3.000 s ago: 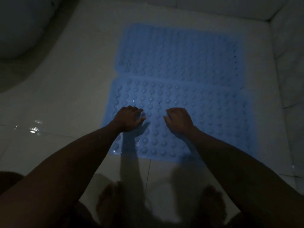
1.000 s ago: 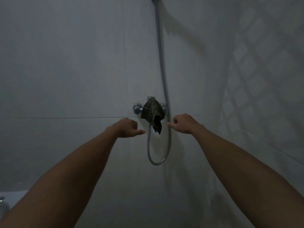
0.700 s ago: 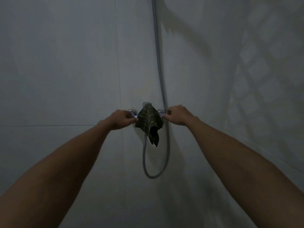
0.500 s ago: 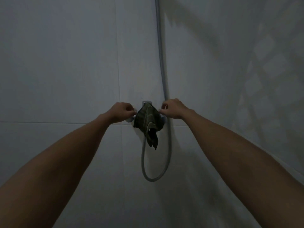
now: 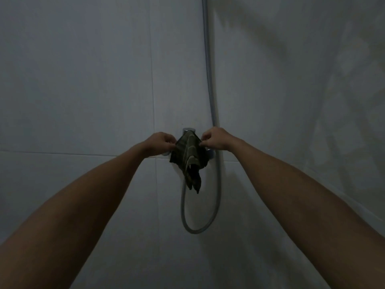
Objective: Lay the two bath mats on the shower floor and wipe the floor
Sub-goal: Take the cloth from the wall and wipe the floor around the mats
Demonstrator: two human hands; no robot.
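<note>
- Head view, wall: the camera faces a pale tiled wall (image 5: 83, 90) in dim light. Neither the shower floor nor either bath mat is in frame, so their placement cannot be verified from this view.
- Head view, cloth: a dark, faintly striped cloth (image 5: 188, 157) hangs draped over a chrome tap fitting (image 5: 188, 129), whose top edge shows just above the fabric. The cloth's lower end dangles in front of the looped shower hose (image 5: 216, 195).
- Head view, left hand (image 5: 161, 141): fingers curled, pinching the cloth's upper left edge.
- Head view, right hand (image 5: 214, 138): fingers curled, pinching the cloth's upper right edge. Both arms are extended, and the hands sit at about the same height on either side of the fitting.
- Head view, hose: it runs down the wall from above, passes close behind the right hand, loops below the cloth and rises back to the fitting. The knobs of the fitting are mostly hidden by cloth and hands.
- Assessment, step in hand: the cloth appears to be in the course of being taken off the fitting, presumably for the wipe.
- Assessment, done: nothing can be confirmed as complete from this view.
- Assessment, outstanding: the cloth is not yet free of the fitting and the wiping of the floor has not begun. The mat-laying stage remains unconfirmed.
</note>
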